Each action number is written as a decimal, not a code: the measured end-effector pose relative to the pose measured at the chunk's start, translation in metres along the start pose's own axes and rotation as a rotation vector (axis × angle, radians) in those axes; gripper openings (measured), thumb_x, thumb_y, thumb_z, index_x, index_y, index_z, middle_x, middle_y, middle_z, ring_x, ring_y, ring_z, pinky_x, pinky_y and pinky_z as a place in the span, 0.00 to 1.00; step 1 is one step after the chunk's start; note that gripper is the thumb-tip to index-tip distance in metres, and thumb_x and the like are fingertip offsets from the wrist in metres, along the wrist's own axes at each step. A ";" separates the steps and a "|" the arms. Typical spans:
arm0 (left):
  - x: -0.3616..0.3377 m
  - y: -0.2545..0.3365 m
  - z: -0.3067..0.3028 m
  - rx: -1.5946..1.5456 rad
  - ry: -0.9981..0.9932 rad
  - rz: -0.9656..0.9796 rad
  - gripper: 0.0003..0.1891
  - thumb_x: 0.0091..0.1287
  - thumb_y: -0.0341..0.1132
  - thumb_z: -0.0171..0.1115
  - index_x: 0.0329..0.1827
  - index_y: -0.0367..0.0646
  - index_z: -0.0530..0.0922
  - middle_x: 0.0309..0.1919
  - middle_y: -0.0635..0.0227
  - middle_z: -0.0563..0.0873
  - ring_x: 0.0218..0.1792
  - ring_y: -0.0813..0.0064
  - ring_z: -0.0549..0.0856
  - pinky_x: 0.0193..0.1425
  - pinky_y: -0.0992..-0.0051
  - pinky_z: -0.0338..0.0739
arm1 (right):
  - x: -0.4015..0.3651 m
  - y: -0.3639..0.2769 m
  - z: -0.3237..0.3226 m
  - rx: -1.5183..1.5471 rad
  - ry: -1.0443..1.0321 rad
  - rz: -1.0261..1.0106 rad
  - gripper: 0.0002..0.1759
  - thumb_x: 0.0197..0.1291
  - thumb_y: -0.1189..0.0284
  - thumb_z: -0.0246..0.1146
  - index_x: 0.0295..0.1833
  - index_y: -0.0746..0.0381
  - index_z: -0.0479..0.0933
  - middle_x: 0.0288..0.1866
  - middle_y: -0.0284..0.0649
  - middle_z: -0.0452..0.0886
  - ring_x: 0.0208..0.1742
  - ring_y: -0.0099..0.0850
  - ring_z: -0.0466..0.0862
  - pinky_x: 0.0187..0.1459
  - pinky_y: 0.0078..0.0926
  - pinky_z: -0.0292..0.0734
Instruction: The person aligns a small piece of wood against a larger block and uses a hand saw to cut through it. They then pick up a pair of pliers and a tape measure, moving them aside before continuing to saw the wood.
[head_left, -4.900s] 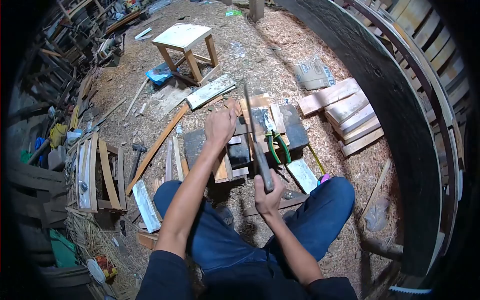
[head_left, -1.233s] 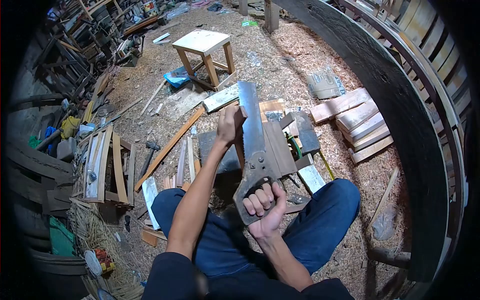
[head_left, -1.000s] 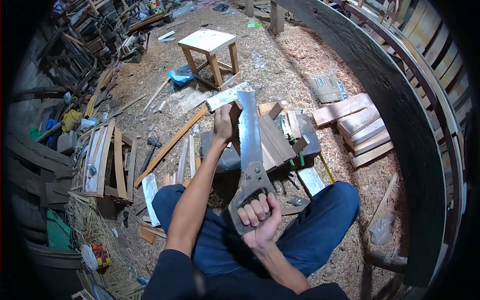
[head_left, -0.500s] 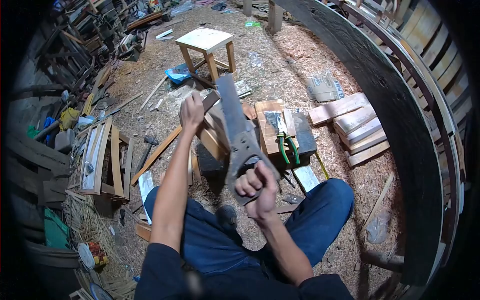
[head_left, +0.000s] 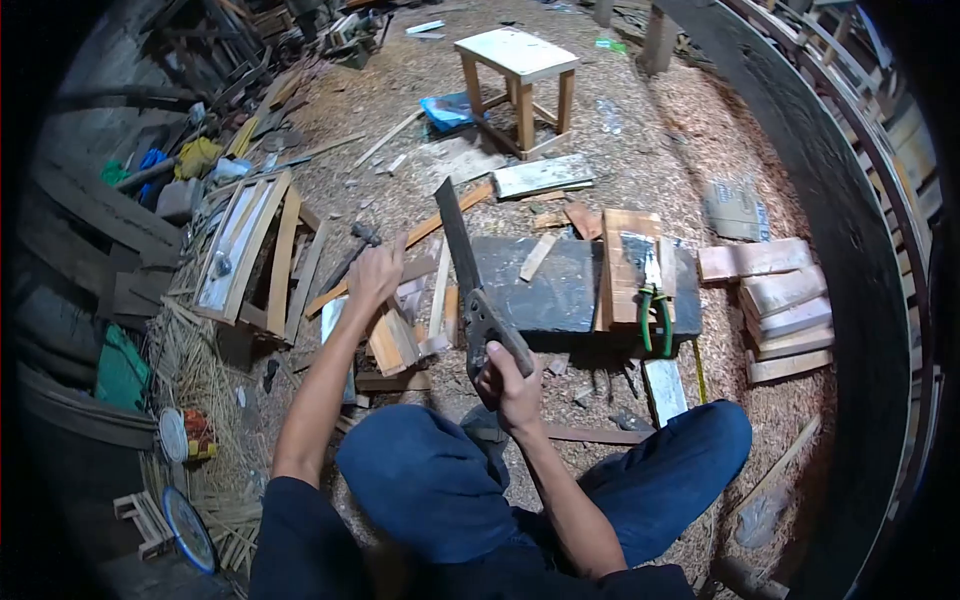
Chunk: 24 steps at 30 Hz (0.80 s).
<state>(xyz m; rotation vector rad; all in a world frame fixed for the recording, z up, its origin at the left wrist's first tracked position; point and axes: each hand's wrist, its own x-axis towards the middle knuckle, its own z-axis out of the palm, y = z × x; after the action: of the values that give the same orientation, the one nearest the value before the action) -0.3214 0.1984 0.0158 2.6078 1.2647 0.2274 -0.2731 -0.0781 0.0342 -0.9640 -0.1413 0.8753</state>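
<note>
Clock centred on the view. Nearest: denim-clad legs [head_left: 425,478], knees at 7 and 4. Right hand [head_left: 512,388], between 5 and 6, is wrapped around the handle of a handsaw [head_left: 463,245]; blade points up between 11 and 12, seen nearly edge-on. Left hand [head_left: 376,276], between 9 and 10, looks clenched on a wooden piece [head_left: 393,342] at about 8; fingertips hidden, so exact grip can't be told. The saw blade shows apart from that wood.

Past the hands, a dark block [head_left: 530,292] runs from near centre out to 3. Light boards [head_left: 617,277] sit on its right part, green-handled pliers [head_left: 653,291] against them, handles towards 6. Hammer [head_left: 366,234] at 10, beyond the left hand. Slatted wooden frame [head_left: 285,240] at 9. Stacked planks [head_left: 790,310] at 3, well out. Farther: whitish board [head_left: 541,176] at 1 on shavings. Farthest: white-topped stool [head_left: 516,52] at 12, upright.
</note>
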 end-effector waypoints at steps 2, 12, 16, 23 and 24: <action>-0.012 -0.024 0.020 0.032 -0.002 -0.010 0.40 0.76 0.60 0.35 0.29 0.32 0.85 0.31 0.38 0.85 0.38 0.38 0.85 0.47 0.46 0.76 | 0.005 0.016 0.008 -0.252 0.017 -0.069 0.13 0.67 0.66 0.63 0.33 0.64 0.75 0.22 0.28 0.71 0.22 0.17 0.68 0.25 0.21 0.63; -0.032 -0.081 0.065 0.057 0.077 0.064 0.33 0.76 0.60 0.42 0.36 0.39 0.84 0.25 0.45 0.84 0.32 0.45 0.86 0.39 0.50 0.77 | 0.019 0.075 0.011 -0.614 -0.001 -0.095 0.16 0.66 0.64 0.64 0.31 0.65 0.74 0.22 0.27 0.70 0.25 0.17 0.67 0.27 0.23 0.62; -0.032 -0.090 0.076 -0.027 0.211 0.087 0.27 0.76 0.57 0.47 0.35 0.43 0.84 0.21 0.48 0.83 0.29 0.47 0.85 0.36 0.52 0.77 | 0.018 0.077 0.007 -0.622 0.033 -0.101 0.16 0.66 0.63 0.65 0.32 0.65 0.75 0.21 0.26 0.70 0.25 0.17 0.67 0.27 0.22 0.62; -0.039 -0.105 0.073 -0.015 0.356 0.192 0.16 0.69 0.46 0.60 0.31 0.43 0.83 0.32 0.59 0.85 0.34 0.53 0.84 0.40 0.58 0.75 | 0.013 0.070 0.004 -0.625 0.087 -0.088 0.17 0.66 0.63 0.64 0.34 0.67 0.76 0.20 0.26 0.66 0.25 0.17 0.64 0.26 0.24 0.60; -0.040 -0.108 0.072 0.042 0.372 0.218 0.15 0.69 0.45 0.60 0.31 0.43 0.83 0.31 0.59 0.85 0.34 0.54 0.83 0.40 0.59 0.74 | 0.013 0.071 0.002 -0.611 0.085 -0.085 0.16 0.66 0.63 0.64 0.34 0.67 0.77 0.20 0.26 0.67 0.25 0.17 0.64 0.26 0.24 0.60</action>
<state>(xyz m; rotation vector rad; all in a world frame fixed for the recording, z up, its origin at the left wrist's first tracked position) -0.4100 0.2219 -0.0850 2.8293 1.0914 0.7625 -0.3074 -0.0490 -0.0220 -1.5495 -0.3882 0.7202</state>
